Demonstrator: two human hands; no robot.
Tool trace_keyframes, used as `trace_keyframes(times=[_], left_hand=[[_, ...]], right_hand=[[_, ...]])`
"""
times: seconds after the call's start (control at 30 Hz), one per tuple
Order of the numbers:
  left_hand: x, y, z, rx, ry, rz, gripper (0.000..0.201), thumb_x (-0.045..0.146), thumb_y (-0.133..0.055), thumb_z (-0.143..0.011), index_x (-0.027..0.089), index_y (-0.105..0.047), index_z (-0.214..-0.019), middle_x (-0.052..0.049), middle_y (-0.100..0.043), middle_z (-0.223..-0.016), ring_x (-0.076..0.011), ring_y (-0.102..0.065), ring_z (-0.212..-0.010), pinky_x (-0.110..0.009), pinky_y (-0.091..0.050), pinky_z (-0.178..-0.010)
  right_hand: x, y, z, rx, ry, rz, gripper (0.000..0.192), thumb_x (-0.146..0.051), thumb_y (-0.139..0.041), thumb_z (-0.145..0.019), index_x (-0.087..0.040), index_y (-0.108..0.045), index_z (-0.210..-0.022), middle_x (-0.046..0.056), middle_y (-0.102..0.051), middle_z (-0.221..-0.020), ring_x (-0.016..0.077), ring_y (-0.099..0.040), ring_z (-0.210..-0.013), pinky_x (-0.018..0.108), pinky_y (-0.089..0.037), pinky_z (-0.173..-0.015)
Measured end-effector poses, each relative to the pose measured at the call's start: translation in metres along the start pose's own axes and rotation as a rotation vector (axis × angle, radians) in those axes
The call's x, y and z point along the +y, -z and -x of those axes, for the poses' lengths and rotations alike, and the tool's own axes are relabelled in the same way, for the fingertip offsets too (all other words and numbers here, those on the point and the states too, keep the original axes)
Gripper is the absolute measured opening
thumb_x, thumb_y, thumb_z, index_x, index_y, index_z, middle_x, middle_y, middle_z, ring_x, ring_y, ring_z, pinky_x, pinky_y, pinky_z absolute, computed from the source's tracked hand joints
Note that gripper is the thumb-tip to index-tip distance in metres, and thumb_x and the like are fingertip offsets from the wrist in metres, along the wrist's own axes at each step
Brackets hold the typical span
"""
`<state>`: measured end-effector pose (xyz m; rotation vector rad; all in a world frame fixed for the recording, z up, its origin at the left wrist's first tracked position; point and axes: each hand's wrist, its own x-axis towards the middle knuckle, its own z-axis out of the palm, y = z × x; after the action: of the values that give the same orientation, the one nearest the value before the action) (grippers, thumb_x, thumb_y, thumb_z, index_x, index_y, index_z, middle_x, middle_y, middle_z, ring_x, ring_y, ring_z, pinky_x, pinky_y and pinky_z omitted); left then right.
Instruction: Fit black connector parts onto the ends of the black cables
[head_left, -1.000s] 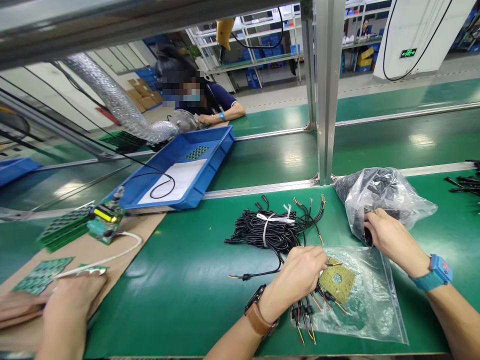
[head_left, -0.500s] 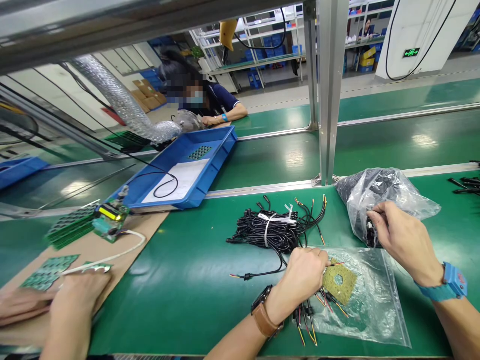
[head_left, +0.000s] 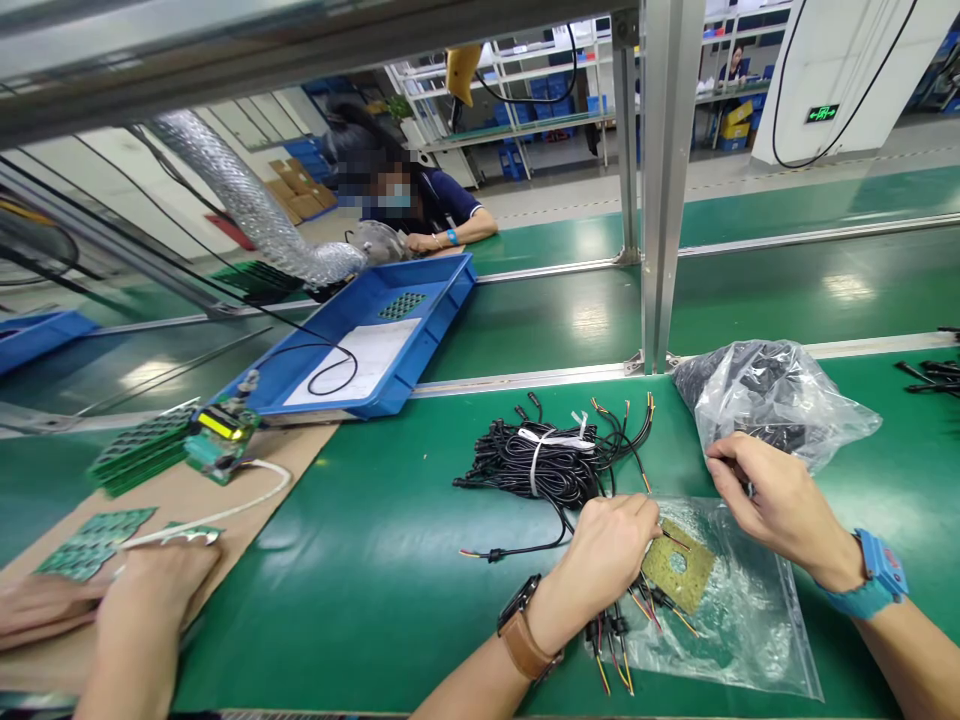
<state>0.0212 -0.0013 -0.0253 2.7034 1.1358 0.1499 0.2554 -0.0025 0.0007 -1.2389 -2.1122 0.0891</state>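
My left hand [head_left: 619, 545] is closed around a thin black cable, whose stripped coloured wire ends [head_left: 677, 540] stick out past the fingertips. Beneath it, a yellowish square pad with a round hole [head_left: 694, 572] lies on a clear zip bag [head_left: 757, 640]. Several short cable ends [head_left: 619, 625] hang below that hand. My right hand [head_left: 776, 510] has thumb and forefinger pinched together at the lower left edge of a clear plastic bag of black parts [head_left: 757, 385]; what they pinch is too small to tell. A tied bundle of black cables [head_left: 536, 460] rests beyond my left hand.
At the left, a co-worker's hands [head_left: 154, 585] work over green circuit boards [head_left: 97, 540] beside a small device with a lit display [head_left: 225, 430]. A blue tray [head_left: 442, 330] and a metal post [head_left: 660, 200] stand behind. Another person [head_left: 427, 205] sits across the bench.
My right hand has come out of the plastic bag's opening and moved slightly left and towards me. The bag's mouth has sagged. My left hand has barely moved.
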Motion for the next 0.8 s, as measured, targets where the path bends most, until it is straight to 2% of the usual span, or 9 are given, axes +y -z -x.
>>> trace_keyframes(times=[0.23,0.37,0.47,0.57,0.7,0.8], left_hand=[[-0.003,0.001,0.002,0.040,-0.033,0.066,0.012,0.016,-0.059,-0.098,0.017,-0.056,-0.086,-0.001,-0.065,-0.084,-0.0188,-0.063,-0.076,-0.030,-0.039,-0.062],[-0.005,0.003,0.003,0.143,-0.056,0.348,0.007,0.014,-0.059,-0.097,0.018,-0.059,-0.091,0.000,-0.067,-0.084,-0.0158,-0.064,-0.076,-0.026,-0.043,-0.066],[-0.002,0.003,0.004,0.230,-0.113,0.588,0.002,0.017,-0.062,-0.097,0.017,-0.063,-0.096,-0.001,-0.069,-0.083,-0.0145,-0.064,-0.074,-0.024,-0.045,-0.067],[0.005,0.003,0.005,0.295,-0.179,0.748,0.005,0.019,-0.063,-0.096,0.016,-0.066,-0.098,-0.001,-0.070,-0.079,-0.0130,-0.063,-0.068,-0.023,-0.047,-0.065],[0.013,0.007,0.007,0.402,-0.228,0.772,0.006,0.019,-0.063,-0.096,0.016,-0.069,-0.094,-0.002,-0.070,-0.075,-0.0123,-0.061,-0.063,-0.024,-0.046,-0.064],[0.014,0.010,0.008,0.524,-0.152,0.753,0.012,0.016,-0.061,-0.095,0.016,-0.069,-0.086,-0.001,-0.068,-0.070,-0.0113,-0.057,-0.059,-0.023,-0.042,-0.059]], right_hand=[[-0.001,0.001,-0.001,-0.016,-0.037,-0.075,0.011,-0.023,-0.048,-0.104,-0.018,-0.058,-0.106,0.006,-0.066,-0.090,0.0188,-0.064,-0.077,0.032,-0.052,-0.071],[-0.004,0.002,0.000,-0.019,-0.116,-0.216,0.011,-0.023,-0.051,-0.102,-0.020,-0.059,-0.109,0.005,-0.066,-0.092,0.0165,-0.063,-0.075,0.030,-0.053,-0.070],[-0.002,0.001,0.003,-0.019,-0.179,-0.312,0.014,-0.026,-0.055,-0.101,-0.022,-0.061,-0.114,0.005,-0.069,-0.098,0.0179,-0.065,-0.082,0.031,-0.055,-0.076],[0.000,-0.003,0.006,-0.061,-0.266,-0.427,0.016,-0.032,-0.058,-0.101,-0.023,-0.064,-0.113,0.005,-0.071,-0.102,0.0190,-0.068,-0.087,0.032,-0.056,-0.080],[-0.003,-0.007,0.006,-0.132,-0.400,-0.633,0.024,-0.041,-0.061,-0.100,-0.021,-0.066,-0.111,0.005,-0.069,-0.092,0.0170,-0.066,-0.077,0.029,-0.056,-0.071],[-0.010,-0.008,0.005,-0.214,-0.484,-0.846,0.030,-0.047,-0.063,-0.098,-0.020,-0.065,-0.109,0.003,-0.066,-0.084,0.0150,-0.062,-0.069,0.028,-0.054,-0.065]])
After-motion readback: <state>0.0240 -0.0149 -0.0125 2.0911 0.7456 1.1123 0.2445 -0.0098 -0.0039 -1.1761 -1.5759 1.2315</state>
